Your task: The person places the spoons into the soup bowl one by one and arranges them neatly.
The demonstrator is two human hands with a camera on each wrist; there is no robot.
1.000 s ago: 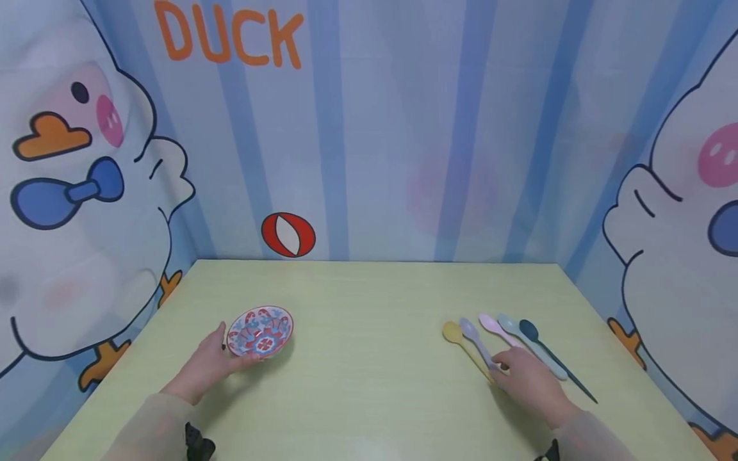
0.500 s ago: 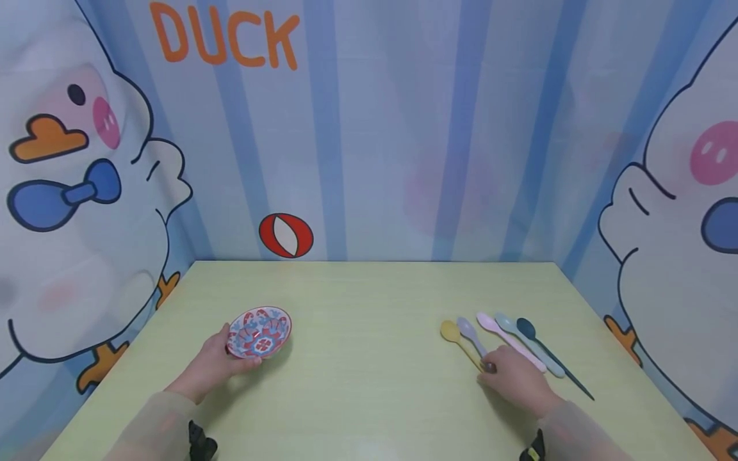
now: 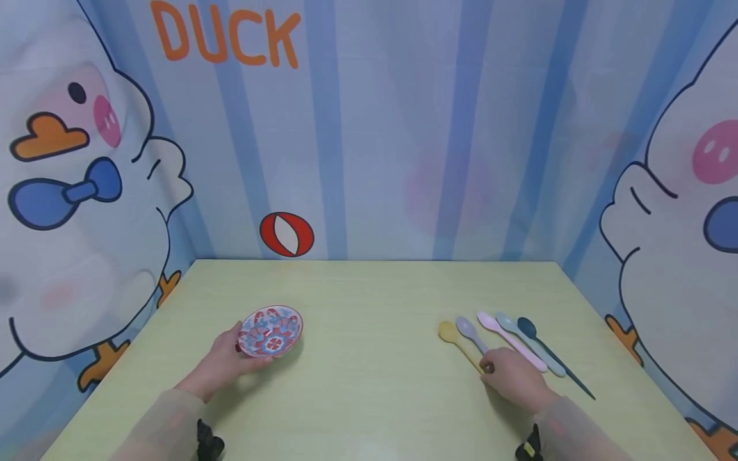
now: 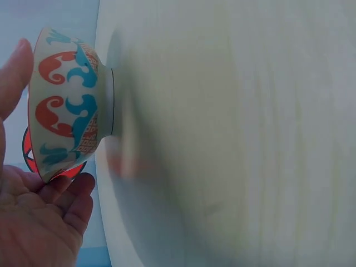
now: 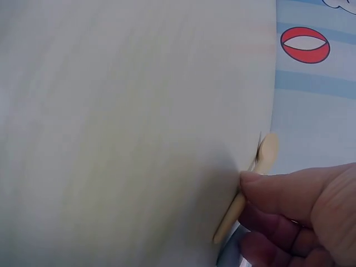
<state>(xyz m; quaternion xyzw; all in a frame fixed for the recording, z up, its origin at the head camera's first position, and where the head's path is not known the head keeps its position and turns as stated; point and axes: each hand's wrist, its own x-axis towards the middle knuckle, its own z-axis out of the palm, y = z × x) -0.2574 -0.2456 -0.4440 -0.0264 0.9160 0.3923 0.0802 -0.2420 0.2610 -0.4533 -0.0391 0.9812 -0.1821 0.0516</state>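
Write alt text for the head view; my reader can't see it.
A person's left grip holds a red-and-blue patterned bowl while the right grip pinches a yellow spoon beside lilac, pink, pale blue and teal spoons on a pale table. Behind is a striped backdrop with a cartoon duck and orange DUCK lettering.

The head view looks forward and down from farthest back, taking in the far edge of the table (image 3: 369, 314) and the striped backdrop (image 3: 386, 128), with the left hand (image 3: 221, 362) at 8 o'clock and the right hand (image 3: 515, 378) at 4. The left wrist view sits close to the bowl (image 4: 69, 105), turned sideways, so the backdrop falls at 9 o'clock; the right wrist view, close by the yellow spoon (image 5: 269, 149), is rolled the opposite way, backdrop at 3. All three share the tabletop and the red ball print (image 3: 287, 234).
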